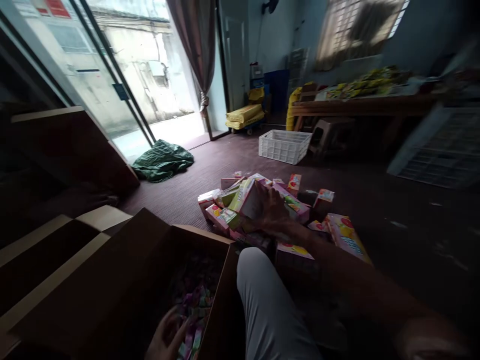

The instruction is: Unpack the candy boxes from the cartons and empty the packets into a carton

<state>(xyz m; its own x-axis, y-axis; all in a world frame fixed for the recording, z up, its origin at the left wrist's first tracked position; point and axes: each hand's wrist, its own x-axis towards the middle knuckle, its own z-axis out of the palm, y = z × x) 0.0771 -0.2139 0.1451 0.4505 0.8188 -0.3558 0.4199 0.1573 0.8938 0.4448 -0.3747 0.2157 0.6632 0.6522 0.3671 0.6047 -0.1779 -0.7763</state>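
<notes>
My right hand [275, 207] reaches out to a heap of pink and yellow printed cartons on the floor. Its fingers grip the side of a tilted carton [245, 197] at the top of the heap. Several similar cartons [298, 205] lie around and under it at different angles. My left hand [168, 335] is down inside a large open cardboard box [219, 280], with thumb and fingers apart. Beside its fingertips lie many small purple and green wrapped pieces [197, 300]. The far inside of the box is dark.
My knee [258, 280] stands between box and heap. A large carton [345, 232] lies at the right. Beyond are a white plastic crate [284, 146], a green sack [163, 160], stacked yellow sacks [244, 116] and a wooden table [360, 99] with yellow packets.
</notes>
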